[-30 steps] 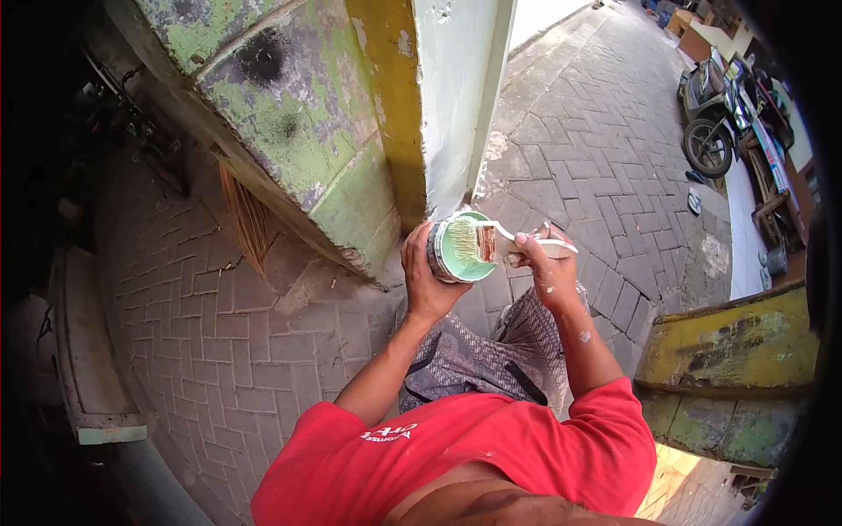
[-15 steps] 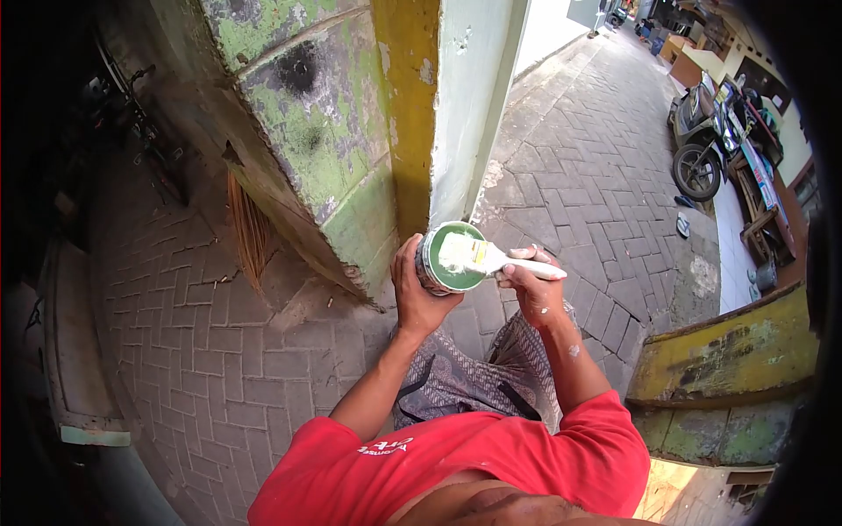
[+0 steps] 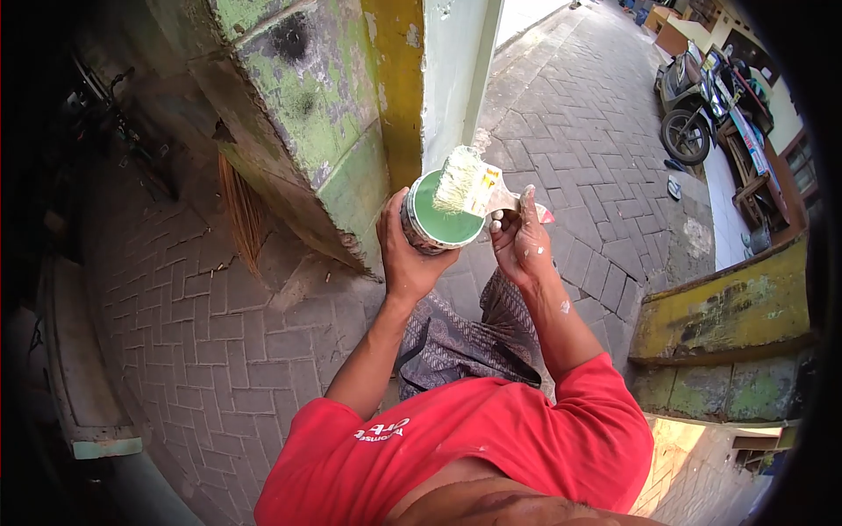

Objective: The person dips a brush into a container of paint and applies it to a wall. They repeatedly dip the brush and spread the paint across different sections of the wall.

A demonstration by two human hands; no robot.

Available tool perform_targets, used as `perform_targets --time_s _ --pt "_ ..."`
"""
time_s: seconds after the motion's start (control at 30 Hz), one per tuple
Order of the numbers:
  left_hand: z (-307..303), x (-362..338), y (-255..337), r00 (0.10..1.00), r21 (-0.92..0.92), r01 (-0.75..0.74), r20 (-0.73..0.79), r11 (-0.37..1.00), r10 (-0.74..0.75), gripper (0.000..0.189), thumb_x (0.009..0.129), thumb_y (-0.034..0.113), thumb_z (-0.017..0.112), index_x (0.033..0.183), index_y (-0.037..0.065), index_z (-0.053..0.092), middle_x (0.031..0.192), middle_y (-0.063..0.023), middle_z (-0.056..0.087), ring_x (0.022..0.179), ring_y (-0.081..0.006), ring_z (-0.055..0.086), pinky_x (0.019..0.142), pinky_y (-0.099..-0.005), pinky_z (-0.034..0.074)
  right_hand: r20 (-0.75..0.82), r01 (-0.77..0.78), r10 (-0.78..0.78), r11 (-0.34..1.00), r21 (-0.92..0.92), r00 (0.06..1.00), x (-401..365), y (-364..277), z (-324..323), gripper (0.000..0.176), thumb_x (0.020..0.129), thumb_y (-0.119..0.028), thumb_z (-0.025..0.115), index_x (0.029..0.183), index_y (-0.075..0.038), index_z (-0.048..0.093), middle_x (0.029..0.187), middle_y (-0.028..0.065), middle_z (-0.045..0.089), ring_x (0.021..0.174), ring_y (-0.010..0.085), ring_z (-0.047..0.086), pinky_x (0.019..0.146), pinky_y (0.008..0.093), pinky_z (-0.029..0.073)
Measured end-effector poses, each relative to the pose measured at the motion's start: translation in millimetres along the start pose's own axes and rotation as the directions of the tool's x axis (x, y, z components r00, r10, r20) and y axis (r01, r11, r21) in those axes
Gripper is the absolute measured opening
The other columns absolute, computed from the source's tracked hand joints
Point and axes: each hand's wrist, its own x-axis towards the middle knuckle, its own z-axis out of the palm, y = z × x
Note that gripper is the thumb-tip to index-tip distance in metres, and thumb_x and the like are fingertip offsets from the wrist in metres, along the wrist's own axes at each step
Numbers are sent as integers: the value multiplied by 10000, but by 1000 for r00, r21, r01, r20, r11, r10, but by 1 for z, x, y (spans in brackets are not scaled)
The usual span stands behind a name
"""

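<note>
My left hand (image 3: pixel 409 263) is wrapped round the side of a paint can (image 3: pixel 419 235), whose open top shows pale green paint. A wide paintbrush (image 3: pixel 482 188) with bristles coated in whitish paint is above the can's right rim. My right hand (image 3: pixel 524 238) grips its handle with the fingers, thumb pointing up. White paint specks mark my right palm and wrist. Just beyond the can stands a wall corner with a white face (image 3: pixel 447 88), a mustard-yellow strip (image 3: pixel 399 96) and a peeling green face (image 3: pixel 329 110).
A broom of brown bristles (image 3: pixel 239 210) leans at the wall's foot on the left. Grey pavers (image 3: pixel 579 131) cover the alley. A motorbike (image 3: pixel 688 105) is parked at upper right, near sandals (image 3: pixel 674 188). A low yellow-green wall (image 3: pixel 724 316) stands at right.
The brush has risen from the can's mouth and turned, so its bristles now point up and left. My right hand has rotated round the handle. Both hands sit slightly higher in view.
</note>
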Motion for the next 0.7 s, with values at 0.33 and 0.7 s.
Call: perform_targets --time_s 0.33,0.7 --pt "3 9 1 999 -120 45 13 992 -44 1062 573 147 957 1480 59 411 1377 -186 558 1282 -374 525 1095 -480 416 161 70 -88 991 117 983 -4 -12 6 361 1012 -155 663 1338 -42 558 1132 106 688 919 154 703 793 255 624" --pt "-2 41 4 998 -58 35 -46 998 -37 1069 562 155 957 1476 39 413 1363 -202 556 1278 -399 514 1097 -499 411 217 -39 8 990 135 976 31 -19 36 360 1033 -419 638 1058 -61 656 881 6 698 674 75 653 606 183 588"
